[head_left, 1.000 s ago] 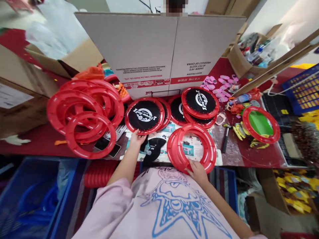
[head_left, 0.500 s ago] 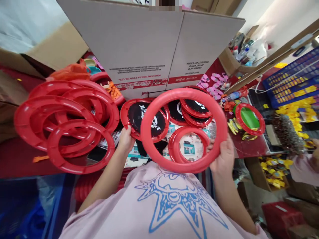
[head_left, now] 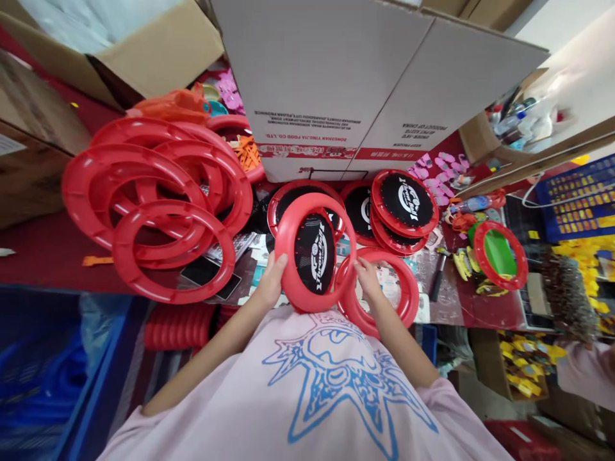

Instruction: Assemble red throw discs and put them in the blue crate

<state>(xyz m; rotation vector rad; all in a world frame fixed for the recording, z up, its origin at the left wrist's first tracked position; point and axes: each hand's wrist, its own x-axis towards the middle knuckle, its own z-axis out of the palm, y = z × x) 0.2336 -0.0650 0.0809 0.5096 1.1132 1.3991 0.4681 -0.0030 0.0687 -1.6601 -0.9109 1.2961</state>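
Over the table's front edge I hold a tilted red plastic ring [head_left: 312,303] in front of a black printed disc [head_left: 314,253], which shows through its opening. My left hand [head_left: 271,280] is closed on the left rim, with the thumb on the front. On the right rim my right hand [head_left: 368,280] is closed too, its fingertips partly hidden. Whether ring and disc are joined I cannot tell. Just behind my right hand lies another red ring [head_left: 407,282]. Several red-rimmed black discs [head_left: 406,200] are stacked farther back.
Loose red rings [head_left: 168,294] are piled on the left, near a dark phone [head_left: 225,286]. A tall carton [head_left: 327,70] blocks the back. A red-rimmed green disc [head_left: 500,253] lies to the right. At the far right another person's sleeve [head_left: 583,371] shows. A blue crate [head_left: 113,384] stands lower left.
My right hand has brought the red ring leftward, over the disc held in my left hand. The disc has turned more upright, and both hands are closer together. The view has shifted.
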